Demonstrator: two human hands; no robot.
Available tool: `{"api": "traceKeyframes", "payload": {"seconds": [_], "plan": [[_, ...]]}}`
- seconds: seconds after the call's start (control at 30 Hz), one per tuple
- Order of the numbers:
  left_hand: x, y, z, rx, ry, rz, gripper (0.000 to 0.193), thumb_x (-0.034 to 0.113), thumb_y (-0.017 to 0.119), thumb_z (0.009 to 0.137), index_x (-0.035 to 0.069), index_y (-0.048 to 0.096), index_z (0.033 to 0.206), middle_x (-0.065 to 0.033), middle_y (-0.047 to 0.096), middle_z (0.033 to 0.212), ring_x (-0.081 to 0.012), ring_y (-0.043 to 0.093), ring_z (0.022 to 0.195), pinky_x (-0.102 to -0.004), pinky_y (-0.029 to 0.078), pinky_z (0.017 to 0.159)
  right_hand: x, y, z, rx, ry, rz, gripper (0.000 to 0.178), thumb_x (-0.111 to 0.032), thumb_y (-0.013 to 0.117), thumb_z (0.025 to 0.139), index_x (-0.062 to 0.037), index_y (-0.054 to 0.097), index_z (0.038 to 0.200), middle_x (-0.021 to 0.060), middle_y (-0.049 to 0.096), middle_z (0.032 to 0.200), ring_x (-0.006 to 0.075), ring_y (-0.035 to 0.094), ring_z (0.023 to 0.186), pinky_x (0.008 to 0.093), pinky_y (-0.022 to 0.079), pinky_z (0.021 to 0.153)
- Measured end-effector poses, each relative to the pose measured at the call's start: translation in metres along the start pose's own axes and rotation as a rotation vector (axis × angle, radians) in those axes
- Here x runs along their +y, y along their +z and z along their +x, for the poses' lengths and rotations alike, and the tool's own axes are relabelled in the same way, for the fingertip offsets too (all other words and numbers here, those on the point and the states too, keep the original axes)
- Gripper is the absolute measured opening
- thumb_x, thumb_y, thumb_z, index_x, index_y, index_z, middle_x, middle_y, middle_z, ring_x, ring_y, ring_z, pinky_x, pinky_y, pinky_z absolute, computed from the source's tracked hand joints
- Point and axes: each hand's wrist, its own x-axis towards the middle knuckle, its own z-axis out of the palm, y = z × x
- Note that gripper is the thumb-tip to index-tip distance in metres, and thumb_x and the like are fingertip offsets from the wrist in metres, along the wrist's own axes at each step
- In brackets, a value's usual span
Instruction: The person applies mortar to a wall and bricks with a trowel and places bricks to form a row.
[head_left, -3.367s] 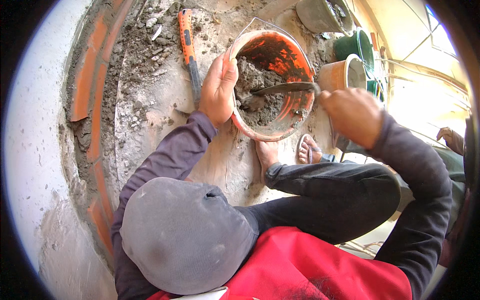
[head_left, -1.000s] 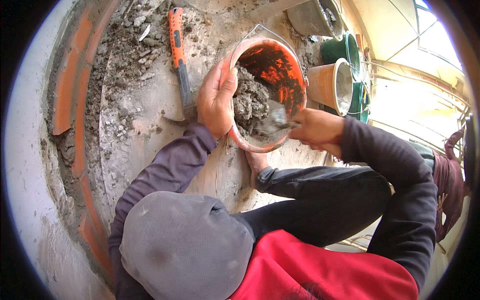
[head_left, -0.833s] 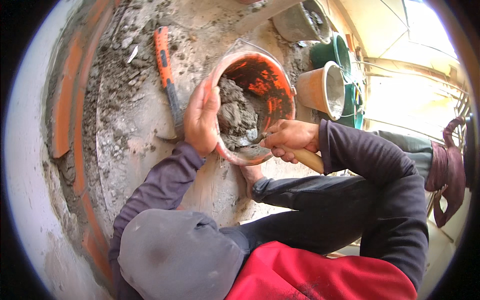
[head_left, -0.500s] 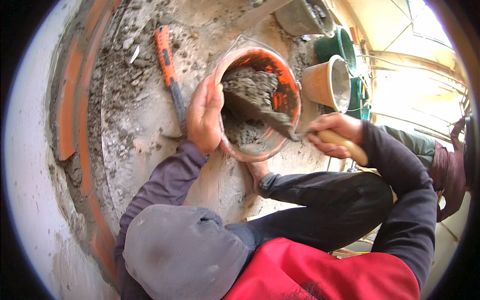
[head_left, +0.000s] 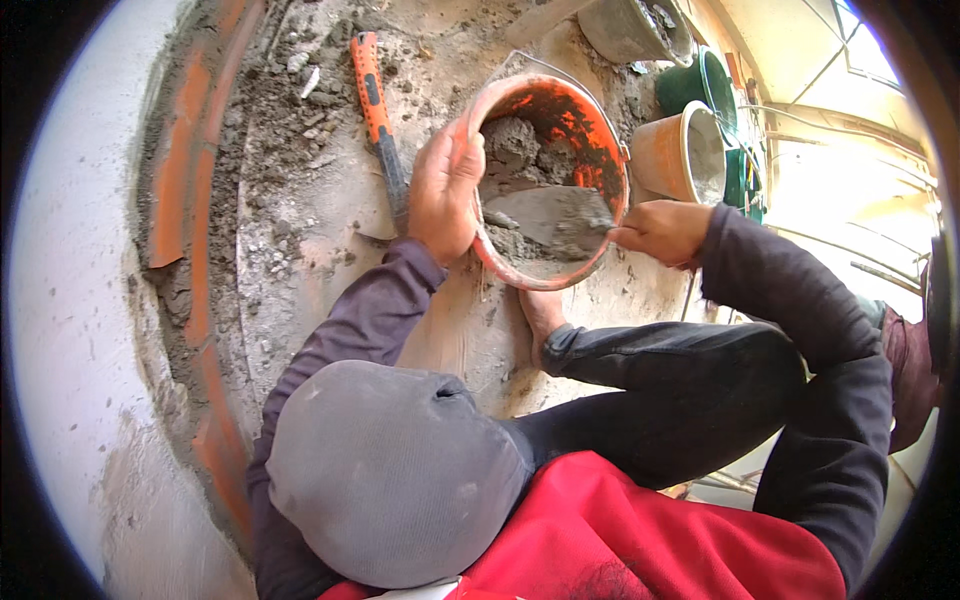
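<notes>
Trowel (head_left: 560, 214) in the orange bucket (head_left: 592, 115), blade over grey mortar (head_left: 513, 143).
My right hand (head_left: 664, 234) is nearer, closed round the handle (hidden in my fist), just off the right rim. From that grip the blade's long axis runs left, toward my left hand (head_left: 446, 196), which has hold of the bucket's left rim.

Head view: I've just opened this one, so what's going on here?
A person is working with a trowel in an orange bucket of grey, lumpy mix. The left hand holds the bucket by its rim, and the right hand grips the trowel, whose mix-smeared blade is inside the bucket. A tool with an orange and black handle lies on the ground by the left hand, and more buckets stand to the right.
</notes>
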Motion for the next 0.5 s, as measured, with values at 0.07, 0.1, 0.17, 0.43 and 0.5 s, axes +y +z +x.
{"api": "traceKeyframes", "payload": {"seconds": [0.07, 0.1, 0.17, 0.43, 0.5], "plan": [[-0.006, 0.005, -0.003, -0.04, -0.058, 0.057, 0.037, 0.026, 0.049, 0.1, -0.002, 0.056, 0.124, -0.0052, 0.06, 0.094, -0.0135, 0.053, 0.086, -0.0297, 0.043, 0.081, 0.011, -0.016, -0.019, 0.036, -0.011, -0.117, 0.05, -0.038, 0.044, 0.1, 0.006, 0.061, 0.082, 0.022, 0.063, 0.072, 0.0374, 0.065, 0.073, 0.0467, 0.05, 0.07], [-0.01, 0.003, -0.005, -0.002, -0.069, 0.099, 0.037, 0.026, 0.05, 0.1, -0.002, 0.056, 0.123, -0.0066, 0.06, 0.095, -0.0147, 0.054, 0.087, -0.0305, 0.044, 0.082, 0.001, -0.038, -0.03, 0.014, 0.053, -0.132, 0.049, -0.037, 0.046, 0.099, 0.0056, 0.062, 0.081, 0.0231, 0.063, 0.074, 0.0396, 0.064, 0.074, 0.0476, 0.049, 0.073], [-0.007, -0.002, -0.005, 0.019, -0.044, 0.061, 0.037, 0.028, 0.049, 0.101, -0.001, 0.055, 0.124, -0.0061, 0.059, 0.101, -0.014, 0.054, 0.093, -0.0291, 0.043, 0.086, -0.015, -0.059, -0.034, 0.162, 0.077, -0.172, 0.044, -0.035, 0.047, 0.099, 0.0035, 0.064, 0.086, 0.0228, 0.064, 0.079, 0.0382, 0.063, 0.077, 0.0472, 0.049, 0.071], [-0.011, 0.0, -0.006, 0.002, -0.051, 0.265, 0.044, 0.04, 0.051, 0.098, 0.0, 0.056, 0.114, -0.0107, 0.061, 0.101, -0.0191, 0.057, 0.097, -0.0347, 0.044, 0.084, -0.017, 0.016, 0.006, 0.366, 0.075, -0.476, 0.023, -0.021, 0.054, 0.09, -0.0017, 0.065, 0.091, 0.0204, 0.064, 0.085, 0.0389, 0.063, 0.081, 0.0491, 0.049, 0.072], [-0.007, -0.011, -0.012, 0.105, 0.074, 0.494, 0.049, 0.042, 0.053, 0.096, -0.002, 0.054, 0.118, -0.0156, 0.062, 0.106, -0.0235, 0.058, 0.101, -0.0373, 0.045, 0.087, -0.036, -0.019, -0.013, 0.354, 0.192, -0.445, 0.019, -0.017, 0.056, 0.085, -0.0012, 0.064, 0.093, 0.0231, 0.063, 0.083, 0.041, 0.062, 0.08, 0.0498, 0.048, 0.071]]}}
